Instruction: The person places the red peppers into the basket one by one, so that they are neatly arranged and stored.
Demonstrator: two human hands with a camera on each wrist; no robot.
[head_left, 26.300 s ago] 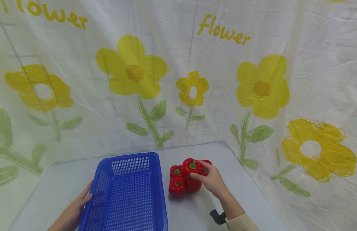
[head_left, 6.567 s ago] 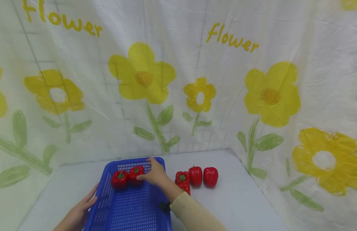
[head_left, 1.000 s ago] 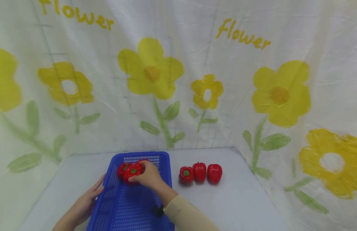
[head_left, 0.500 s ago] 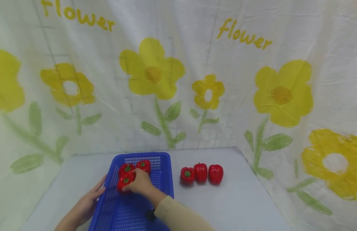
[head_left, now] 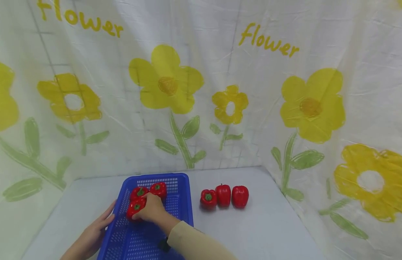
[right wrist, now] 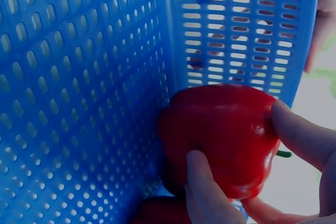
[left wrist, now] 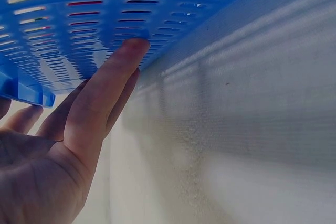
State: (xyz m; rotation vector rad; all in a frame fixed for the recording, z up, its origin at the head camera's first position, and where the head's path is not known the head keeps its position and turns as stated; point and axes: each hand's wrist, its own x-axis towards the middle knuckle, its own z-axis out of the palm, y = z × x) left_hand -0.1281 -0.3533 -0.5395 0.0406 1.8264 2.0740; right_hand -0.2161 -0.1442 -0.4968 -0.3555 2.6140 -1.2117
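Observation:
My right hand (head_left: 152, 209) grips a red bell pepper (head_left: 135, 207) inside the blue perforated basket (head_left: 162, 176), close to its left wall. In the right wrist view, thumb and fingers hold the pepper (right wrist: 220, 135) from the sides, its green stem pointing right. Just beyond it in the basket are a second pepper (head_left: 138, 191) and a third (head_left: 158, 188), stems up. Outside the basket, my left hand (head_left: 92, 233) rests against its left side. Straight fingers (left wrist: 113, 82) touch the slotted outer wall in the left wrist view.
Right of the basket, three red bell peppers (head_left: 223, 195) stand in a row on the white table (head_left: 246, 231). A curtain (head_left: 201, 144) printed with yellow flowers hangs behind the table. A small black object (head_left: 164, 245) sits at my right wrist.
The basket held no peppers at first, then two; a third is now inside, in my right hand. Over the last second that hand moved it left and nearer. My left hand stays at the basket.

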